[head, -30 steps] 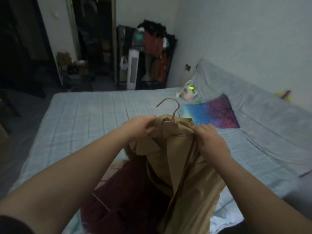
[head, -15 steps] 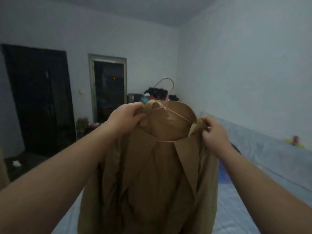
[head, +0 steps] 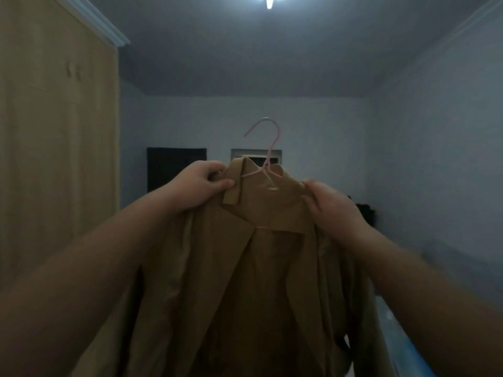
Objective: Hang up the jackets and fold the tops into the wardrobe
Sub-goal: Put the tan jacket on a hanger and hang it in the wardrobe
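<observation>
Your tan jacket [head: 261, 268] held up in front of you, hanging on a pink hanger [head: 268, 148], your left hand [head: 201, 183] with the grip closed on one shoulder beside the collar, your right hand [head: 332, 210] with the grip holding the other shoulder, the wardrobe [head: 54, 131] near at your left

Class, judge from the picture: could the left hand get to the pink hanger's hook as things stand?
Probably yes. The hook stands bare above the collar of the tan jacket, near the left hand, with nothing between. That hand grips the jacket, though, and must let go first.
</observation>
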`<action>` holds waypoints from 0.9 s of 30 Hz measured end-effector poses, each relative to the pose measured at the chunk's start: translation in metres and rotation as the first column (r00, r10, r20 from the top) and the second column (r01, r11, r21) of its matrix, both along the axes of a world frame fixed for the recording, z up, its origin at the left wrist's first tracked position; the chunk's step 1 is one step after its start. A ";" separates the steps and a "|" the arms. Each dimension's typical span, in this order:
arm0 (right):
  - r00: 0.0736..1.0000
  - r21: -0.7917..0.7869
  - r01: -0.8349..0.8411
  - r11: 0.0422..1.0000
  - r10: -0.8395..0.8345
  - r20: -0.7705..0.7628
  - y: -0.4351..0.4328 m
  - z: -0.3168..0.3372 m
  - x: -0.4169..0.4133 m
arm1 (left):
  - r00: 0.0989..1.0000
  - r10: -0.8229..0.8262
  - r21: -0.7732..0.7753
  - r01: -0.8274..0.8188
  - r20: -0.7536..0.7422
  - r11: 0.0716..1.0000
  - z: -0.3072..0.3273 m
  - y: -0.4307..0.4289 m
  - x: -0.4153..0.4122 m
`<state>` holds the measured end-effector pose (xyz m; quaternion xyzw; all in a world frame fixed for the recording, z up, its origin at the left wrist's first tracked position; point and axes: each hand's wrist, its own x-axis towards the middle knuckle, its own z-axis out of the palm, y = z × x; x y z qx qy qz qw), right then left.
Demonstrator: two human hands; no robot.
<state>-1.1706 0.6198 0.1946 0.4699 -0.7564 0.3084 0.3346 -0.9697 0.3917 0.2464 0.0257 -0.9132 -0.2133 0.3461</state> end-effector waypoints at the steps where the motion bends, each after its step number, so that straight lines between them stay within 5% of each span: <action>1: 1.000 -0.018 -0.010 1.000 0.010 -0.026 -0.008 -0.001 0.000 | 0.999 0.028 -0.019 -0.028 0.027 0.999 -0.002 -0.003 0.008; 5: 0.988 0.011 -0.095 0.995 0.096 -0.120 -0.053 0.001 0.008 | 0.957 0.289 -0.160 -0.281 0.030 0.946 -0.011 -0.032 0.054; 12: 0.897 0.208 -0.437 0.875 0.441 0.032 -0.154 -0.005 0.063 | 0.698 0.705 -0.385 -0.689 -0.124 0.614 -0.022 -0.057 0.174; 20: 0.801 0.191 -0.576 0.795 0.596 -0.063 -0.270 -0.019 0.225 | 0.700 0.710 -0.100 -0.703 0.078 0.704 -0.022 -0.032 0.344; 23: 0.767 0.214 -0.580 0.786 0.615 -0.181 -0.301 -0.010 0.311 | 0.549 0.834 -0.134 -0.823 0.060 0.552 -0.041 -0.059 0.432; 27: 0.678 0.134 -0.717 0.684 0.729 -0.097 -0.343 -0.004 0.431 | 0.281 0.960 -0.225 -0.935 0.003 0.275 -0.064 -0.081 0.565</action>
